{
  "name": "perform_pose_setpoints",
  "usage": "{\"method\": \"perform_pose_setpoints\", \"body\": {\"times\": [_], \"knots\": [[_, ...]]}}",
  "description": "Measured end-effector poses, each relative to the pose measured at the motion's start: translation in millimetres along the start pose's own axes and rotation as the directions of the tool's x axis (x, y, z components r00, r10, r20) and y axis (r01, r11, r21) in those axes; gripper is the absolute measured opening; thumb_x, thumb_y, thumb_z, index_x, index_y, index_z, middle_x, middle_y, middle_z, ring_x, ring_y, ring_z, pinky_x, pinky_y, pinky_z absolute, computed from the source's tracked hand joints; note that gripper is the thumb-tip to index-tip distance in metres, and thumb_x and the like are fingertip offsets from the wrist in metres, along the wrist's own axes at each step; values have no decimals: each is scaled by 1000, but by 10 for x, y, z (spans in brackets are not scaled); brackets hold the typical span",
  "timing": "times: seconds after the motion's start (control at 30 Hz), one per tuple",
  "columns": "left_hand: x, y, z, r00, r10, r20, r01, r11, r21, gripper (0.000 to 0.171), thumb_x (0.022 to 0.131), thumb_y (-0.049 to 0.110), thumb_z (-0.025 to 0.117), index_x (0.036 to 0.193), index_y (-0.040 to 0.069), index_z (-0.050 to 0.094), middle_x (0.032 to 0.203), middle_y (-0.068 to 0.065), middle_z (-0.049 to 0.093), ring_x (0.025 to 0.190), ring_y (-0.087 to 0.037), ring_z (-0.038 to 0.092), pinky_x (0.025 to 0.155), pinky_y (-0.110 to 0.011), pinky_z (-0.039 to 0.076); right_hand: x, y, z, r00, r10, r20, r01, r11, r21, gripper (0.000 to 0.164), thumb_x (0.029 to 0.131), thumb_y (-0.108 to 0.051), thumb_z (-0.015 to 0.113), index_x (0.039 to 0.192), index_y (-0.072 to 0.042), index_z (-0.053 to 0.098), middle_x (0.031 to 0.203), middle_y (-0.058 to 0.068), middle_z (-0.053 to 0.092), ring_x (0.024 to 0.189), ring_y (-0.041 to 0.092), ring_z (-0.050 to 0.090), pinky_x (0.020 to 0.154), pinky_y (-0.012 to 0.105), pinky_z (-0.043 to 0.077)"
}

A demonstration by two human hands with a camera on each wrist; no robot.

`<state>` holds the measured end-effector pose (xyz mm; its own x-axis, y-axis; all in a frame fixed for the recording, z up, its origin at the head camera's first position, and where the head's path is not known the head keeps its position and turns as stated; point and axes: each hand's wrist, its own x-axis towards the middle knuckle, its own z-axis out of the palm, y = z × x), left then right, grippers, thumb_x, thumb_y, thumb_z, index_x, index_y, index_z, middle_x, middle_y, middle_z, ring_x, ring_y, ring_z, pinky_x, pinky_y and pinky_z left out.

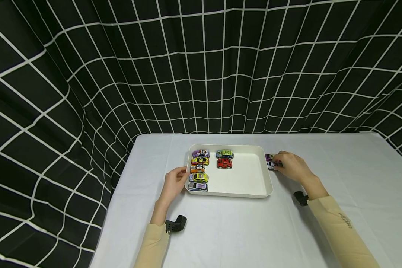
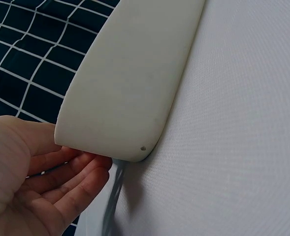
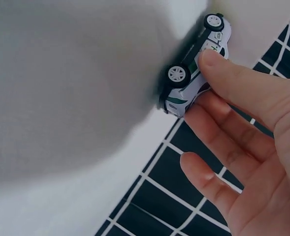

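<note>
At the left end of a white tray [image 1: 248,173], my left hand [image 1: 174,182] grips the wall, its thumb at the rim and fingers against the outside. The same tray [image 2: 120,78] fills much of the left wrist view. My right hand [image 1: 294,167] is just beyond the tray's right end and pinches a white toy car [image 3: 199,64] between thumb and fingers. Close behind that car is a purple toy car [image 1: 269,157], partly hidden by the fingers. Inside the tray, a green toy car [image 1: 225,153] sits behind a red toy car [image 1: 224,163].
Several toy cars line the tray's left side, among them an orange one [image 1: 197,169] and a silver-blue one [image 1: 198,187]. A white cloth [image 1: 221,230] covers the table. A black curtain with a white grid [image 1: 214,74] hangs behind and at both sides.
</note>
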<state>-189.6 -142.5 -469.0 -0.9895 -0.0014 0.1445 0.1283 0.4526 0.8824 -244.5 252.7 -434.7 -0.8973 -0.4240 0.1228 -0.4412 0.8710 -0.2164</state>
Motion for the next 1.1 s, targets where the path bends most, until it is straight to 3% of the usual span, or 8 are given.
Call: {"method": "perform_pose_setpoints", "body": {"times": [0.37, 0.63, 1.1], "knots": [[7, -25, 10, 1000, 15, -5, -15, 1000, 2, 27, 89, 6, 60, 112, -9, 61, 99, -18, 65, 86, -25, 63, 74, -26, 56, -47, -34, -277, 994, -45, -100, 45, 999, -1, 18, 72, -2, 75, 89, -2, 69, 87, 10, 63, 75, 27, 60, 63, 46, 50], [2, -21, 9, 1000, 12, -7, -12, 1000, -6, 26, 89, 4, 60, 111, -9, 61, 97, -19, 65, 84, -25, 64, 73, -25, 56, -4, -143, -437, 981, -87, -176, 84, 996, -24, 17, 73, -2, 75, 89, 0, 69, 87, 11, 64, 75, 26, 60, 63, 44, 50], [8, -26, -4, 1000, 10, -1, -10, 1000, -10, 27, 89, 5, 60, 112, -9, 61, 97, -19, 65, 85, -25, 63, 73, -25, 56, 195, -516, -458, 972, -168, -165, 162, 986, -52, 18, 72, -5, 78, 88, -2, 69, 84, 6, 63, 71, 23, 60, 61, 40, 51]]}}
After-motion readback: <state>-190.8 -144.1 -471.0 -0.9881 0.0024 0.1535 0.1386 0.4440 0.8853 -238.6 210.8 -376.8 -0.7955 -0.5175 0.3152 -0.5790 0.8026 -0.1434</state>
